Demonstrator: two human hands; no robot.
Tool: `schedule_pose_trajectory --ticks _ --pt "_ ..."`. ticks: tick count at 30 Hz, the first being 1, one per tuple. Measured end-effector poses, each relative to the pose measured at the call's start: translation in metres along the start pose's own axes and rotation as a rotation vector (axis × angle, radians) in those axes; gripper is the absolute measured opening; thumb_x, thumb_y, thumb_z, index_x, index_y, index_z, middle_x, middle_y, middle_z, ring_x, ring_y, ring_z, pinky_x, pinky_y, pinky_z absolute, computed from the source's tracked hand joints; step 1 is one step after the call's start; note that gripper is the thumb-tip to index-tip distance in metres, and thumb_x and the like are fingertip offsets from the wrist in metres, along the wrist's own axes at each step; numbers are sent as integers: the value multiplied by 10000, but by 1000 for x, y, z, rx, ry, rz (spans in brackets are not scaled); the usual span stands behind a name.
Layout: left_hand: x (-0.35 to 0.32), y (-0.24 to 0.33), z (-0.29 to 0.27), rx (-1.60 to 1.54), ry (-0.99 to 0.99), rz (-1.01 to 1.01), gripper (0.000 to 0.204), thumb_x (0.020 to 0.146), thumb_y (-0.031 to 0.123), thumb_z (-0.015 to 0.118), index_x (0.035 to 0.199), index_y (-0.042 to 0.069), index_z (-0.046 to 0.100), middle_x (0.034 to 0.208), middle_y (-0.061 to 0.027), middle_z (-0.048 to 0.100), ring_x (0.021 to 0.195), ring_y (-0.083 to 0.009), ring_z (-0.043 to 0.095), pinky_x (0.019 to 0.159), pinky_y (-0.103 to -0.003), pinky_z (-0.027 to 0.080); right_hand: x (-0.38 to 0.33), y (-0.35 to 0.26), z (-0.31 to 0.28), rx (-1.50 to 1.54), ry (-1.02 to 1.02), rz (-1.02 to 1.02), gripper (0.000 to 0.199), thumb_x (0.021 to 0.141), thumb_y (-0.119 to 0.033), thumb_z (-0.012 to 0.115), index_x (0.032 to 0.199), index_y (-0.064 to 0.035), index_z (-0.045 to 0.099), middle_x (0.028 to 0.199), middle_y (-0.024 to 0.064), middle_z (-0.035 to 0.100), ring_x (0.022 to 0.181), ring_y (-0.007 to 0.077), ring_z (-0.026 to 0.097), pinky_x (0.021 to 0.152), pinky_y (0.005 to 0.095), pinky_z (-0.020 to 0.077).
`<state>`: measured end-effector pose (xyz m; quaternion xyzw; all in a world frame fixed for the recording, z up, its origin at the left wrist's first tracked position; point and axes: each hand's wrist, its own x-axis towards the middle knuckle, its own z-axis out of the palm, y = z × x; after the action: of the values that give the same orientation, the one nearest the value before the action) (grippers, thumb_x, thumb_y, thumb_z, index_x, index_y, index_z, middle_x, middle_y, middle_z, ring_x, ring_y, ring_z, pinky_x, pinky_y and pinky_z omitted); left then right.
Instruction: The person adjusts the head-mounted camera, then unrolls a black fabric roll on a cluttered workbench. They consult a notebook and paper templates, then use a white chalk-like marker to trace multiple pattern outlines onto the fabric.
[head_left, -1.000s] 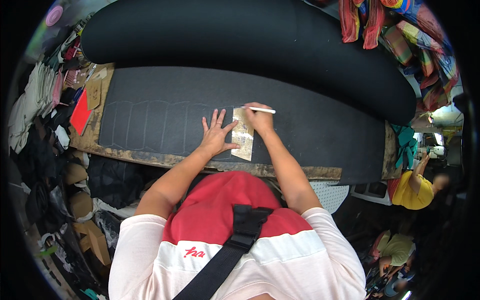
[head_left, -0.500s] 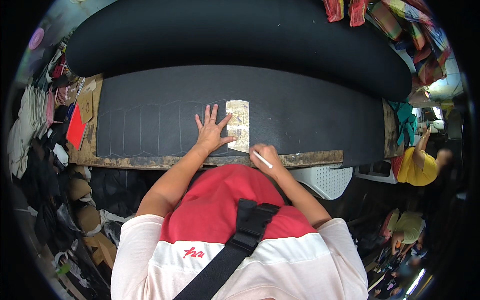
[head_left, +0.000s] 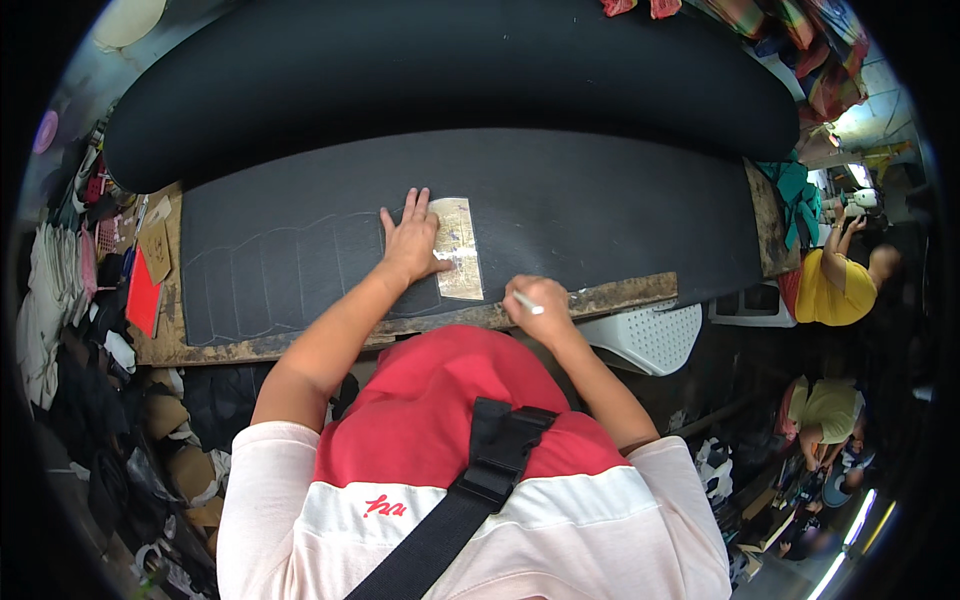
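Note:
My left hand [head_left: 408, 245] lies open with its fingers stretched, across the left edge of a worn, pale template [head_left: 459, 255], pressing on it and on the dark sheet material [head_left: 600, 205] beneath. To the left of that hand, thin light outlines form a row of several matching shapes on the sheet. My right hand [head_left: 545, 305] is closed round a white marking pen [head_left: 527, 302], just right of the template's lower right corner and apart from it. The pen's tip is hidden by my fingers.
A large black roll [head_left: 450, 75] lies along the far side. The wooden table edge [head_left: 625, 293] runs in front of me, with a white perforated plastic chair [head_left: 655, 335] below it. A red folder [head_left: 144, 300] lies at the left end. A person in yellow [head_left: 845, 290] sits far right.
My right hand with the pen has moved right, away from the template's lower corner. The left hand stays on the template. The whole view has tilted and shifted slightly.

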<state>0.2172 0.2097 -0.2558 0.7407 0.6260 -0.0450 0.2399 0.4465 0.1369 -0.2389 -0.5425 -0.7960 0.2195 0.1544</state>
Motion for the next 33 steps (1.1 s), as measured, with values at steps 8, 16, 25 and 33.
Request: schedule_pose_trajectory --ticks 8,16,25,33 --pt "5 37 -46 -573 607 435 178 656 -11 708 825 43 701 797 -110 639 710 -253 623 666 -341 516 36 16 -39 1247 248 462 354 965 -312 497 1111 7 549 891 129 634 739 198 649 642 287 534" --pt "-19 56 13 -485 488 588 492 632 350 801 1026 96 651 1117 -93 586 1161 -291 496 980 -459 386 44 65 -1 1172 271 223 439 740 134 621 1114 -12 444 1035 89 515 847 142 628 741 254 530" --pt "-6 27 60 -15 179 207 943 634 694 640 1421 259 356 1513 -52 258 1426 -290 95 1064 -671 52 35 62 50 607 210 286 250 763 43 626 991 -11 538 813 111 615 743 197 651 654 299 530" --pt "-2 34 50 -63 16 155 912 702 588 660 1447 201 305 1530 30 221 1432 -308 26 1032 -725 1 104 56 13 382 181 -5 238 874 -210 588 978 -16 679 917 177 664 821 312 657 722 364 509"
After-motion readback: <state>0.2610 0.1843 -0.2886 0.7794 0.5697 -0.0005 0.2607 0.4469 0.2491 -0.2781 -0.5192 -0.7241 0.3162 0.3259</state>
